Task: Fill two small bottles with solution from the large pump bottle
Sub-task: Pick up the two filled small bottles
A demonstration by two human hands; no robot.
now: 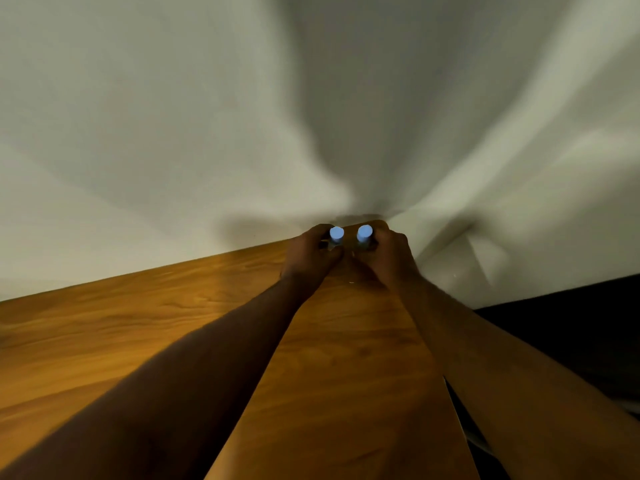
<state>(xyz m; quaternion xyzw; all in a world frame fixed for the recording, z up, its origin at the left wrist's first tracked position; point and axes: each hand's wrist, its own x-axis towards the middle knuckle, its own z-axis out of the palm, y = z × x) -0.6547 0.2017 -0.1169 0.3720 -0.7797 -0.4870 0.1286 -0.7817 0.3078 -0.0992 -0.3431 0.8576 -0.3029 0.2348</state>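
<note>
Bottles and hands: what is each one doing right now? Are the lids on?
Left bottle: upright, blue cap on, held at the far end of the table.
Right bottle: upright, blue cap on, held beside the left one.
Left hand: grips the left bottle.
Right hand: grips the right bottle.
Table: wooden, against the wall.

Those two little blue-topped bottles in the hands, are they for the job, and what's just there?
For the job:
- left small bottle, blue cap, gripped by the left hand
- right small bottle, blue cap, gripped by the right hand

Just there:
- wooden table
- white wall

No large pump bottle is in view.
</note>
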